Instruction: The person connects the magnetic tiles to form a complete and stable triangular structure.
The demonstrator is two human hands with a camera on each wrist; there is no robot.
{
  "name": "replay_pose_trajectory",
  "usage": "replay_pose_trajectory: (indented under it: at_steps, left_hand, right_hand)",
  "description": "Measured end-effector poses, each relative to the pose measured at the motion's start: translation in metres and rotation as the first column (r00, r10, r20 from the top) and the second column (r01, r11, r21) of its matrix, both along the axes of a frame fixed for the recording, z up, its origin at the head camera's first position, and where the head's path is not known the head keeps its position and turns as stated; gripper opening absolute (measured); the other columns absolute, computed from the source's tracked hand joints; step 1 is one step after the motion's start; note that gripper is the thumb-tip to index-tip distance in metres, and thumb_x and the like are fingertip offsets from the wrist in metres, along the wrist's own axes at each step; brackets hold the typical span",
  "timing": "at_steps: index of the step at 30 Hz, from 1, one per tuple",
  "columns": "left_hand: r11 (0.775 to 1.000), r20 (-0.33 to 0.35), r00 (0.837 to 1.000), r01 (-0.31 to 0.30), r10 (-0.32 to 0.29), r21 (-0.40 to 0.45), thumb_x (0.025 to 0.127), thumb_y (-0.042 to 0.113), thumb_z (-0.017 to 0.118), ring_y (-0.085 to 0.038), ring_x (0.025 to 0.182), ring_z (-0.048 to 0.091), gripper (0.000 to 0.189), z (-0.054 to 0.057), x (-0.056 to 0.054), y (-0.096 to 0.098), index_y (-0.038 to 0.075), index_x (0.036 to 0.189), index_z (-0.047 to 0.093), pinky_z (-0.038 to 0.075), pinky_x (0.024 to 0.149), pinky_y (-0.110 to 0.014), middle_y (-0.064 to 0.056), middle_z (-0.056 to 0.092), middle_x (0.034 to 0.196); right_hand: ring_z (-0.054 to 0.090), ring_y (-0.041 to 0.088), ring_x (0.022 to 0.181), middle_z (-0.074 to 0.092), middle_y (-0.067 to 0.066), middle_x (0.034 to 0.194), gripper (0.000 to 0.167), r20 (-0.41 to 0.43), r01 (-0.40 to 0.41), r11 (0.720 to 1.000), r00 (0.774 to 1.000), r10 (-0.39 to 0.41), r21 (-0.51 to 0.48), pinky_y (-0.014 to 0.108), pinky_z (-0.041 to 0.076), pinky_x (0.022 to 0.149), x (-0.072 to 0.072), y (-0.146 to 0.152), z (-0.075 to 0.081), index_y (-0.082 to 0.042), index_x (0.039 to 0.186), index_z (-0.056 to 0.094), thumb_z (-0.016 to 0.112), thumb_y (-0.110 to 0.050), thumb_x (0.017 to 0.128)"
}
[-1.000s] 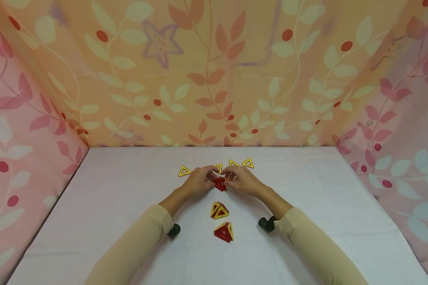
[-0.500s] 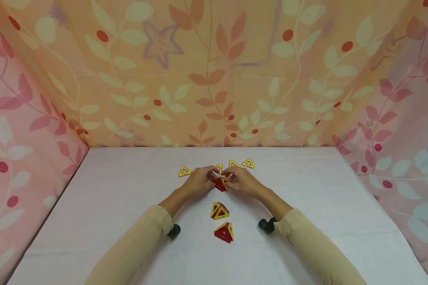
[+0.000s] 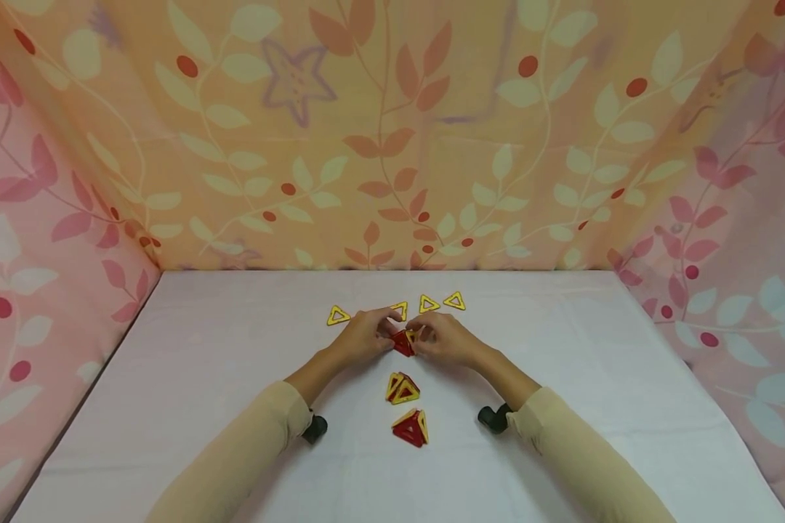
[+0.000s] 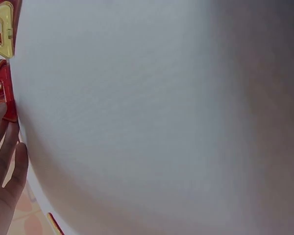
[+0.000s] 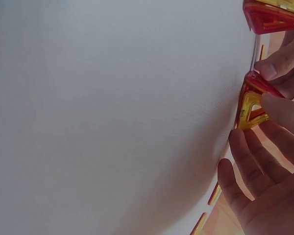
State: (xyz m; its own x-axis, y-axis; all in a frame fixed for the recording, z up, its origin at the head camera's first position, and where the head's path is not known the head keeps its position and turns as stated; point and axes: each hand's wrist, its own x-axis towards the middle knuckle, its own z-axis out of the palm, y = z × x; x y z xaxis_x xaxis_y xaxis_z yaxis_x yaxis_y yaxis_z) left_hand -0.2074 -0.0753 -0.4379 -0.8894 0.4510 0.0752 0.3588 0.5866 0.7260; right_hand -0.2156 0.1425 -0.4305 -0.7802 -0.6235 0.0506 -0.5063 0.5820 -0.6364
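A floral-patterned cloth backdrop (image 3: 379, 145) stands beyond and to both sides of the hands, and a white-covered table (image 3: 176, 378) extends beneath them. The person's beige left sleeve (image 3: 235, 450) and beige right sleeve (image 3: 582, 450) lead up to bare wrists. The left hand (image 3: 366, 333) and the right hand (image 3: 446, 338) face each other, each with thumb and forefinger pinching opposite sides of one small pyramid (image 3: 403, 343); whether the two forefingers touch each other cannot be told. The left thumb bears on a red panel, the right thumb on a yellow one, and the right hand's other fingers are loosely spread. Black devices are worn below the cuffs, one at the left wrist (image 3: 315, 430) and one at the right wrist (image 3: 494, 418). On the near side of the hands, between the forearms, lie a yellow-fronted pyramid (image 3: 404, 397) and, nearer the person, a red-fronted pyramid (image 3: 410, 434) with yellow sides. Of the yellow triangles on the far side, one (image 3: 331, 317) lies beyond the left hand, one (image 3: 404, 312) is partly hidden just past the fingertips, and two (image 3: 421, 303) lie beyond the right hand, apart from each other.
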Motion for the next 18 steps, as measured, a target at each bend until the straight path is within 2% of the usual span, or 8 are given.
replay_pose_trajectory:
  at_steps: [8,14,18]
  left_hand:
    - [0.999,0.033,0.999,0.029,-0.028,-0.036,0.086,0.0,0.075,-0.015,0.092,0.065,0.039,0.007,0.01,-0.002,0.008,0.122,0.064,0.052,0.089,-0.036,-0.001,0.073,0.096]
    - [0.998,0.037,0.998,0.058,-0.057,-0.026,0.087,-0.001,0.074,-0.014,0.091,0.066,0.036,0.005,0.014,-0.003,0.009,0.119,0.064,0.053,0.087,-0.034,-0.001,0.073,0.097]
    - [0.997,0.033,0.997,0.07,-0.07,-0.017,0.086,-0.001,0.074,-0.015,0.092,0.067,0.035,0.004,0.016,-0.003,0.009,0.119,0.065,0.054,0.088,-0.036,-0.002,0.073,0.097]
  right_hand:
    - [0.061,0.014,0.09,0.068,0.004,0.109,0.033,-0.012,-0.043,0.999,0.999,0.043,0.021,0.029,0.052,0.08,0.009,0.002,0.0,-0.004,0.12,0.067,0.074,-0.008,0.087]
    - [0.063,0.015,0.091,0.068,0.007,0.111,0.034,-0.023,-0.061,0.998,0.998,0.061,0.008,0.03,0.053,0.08,0.015,0.002,0.0,-0.002,0.12,0.066,0.075,-0.009,0.088]
    - [0.062,0.013,0.091,0.068,0.004,0.111,0.035,-0.018,-0.062,0.998,0.998,0.062,0.012,0.029,0.052,0.081,0.017,0.003,-0.001,-0.004,0.12,0.067,0.077,-0.011,0.087]
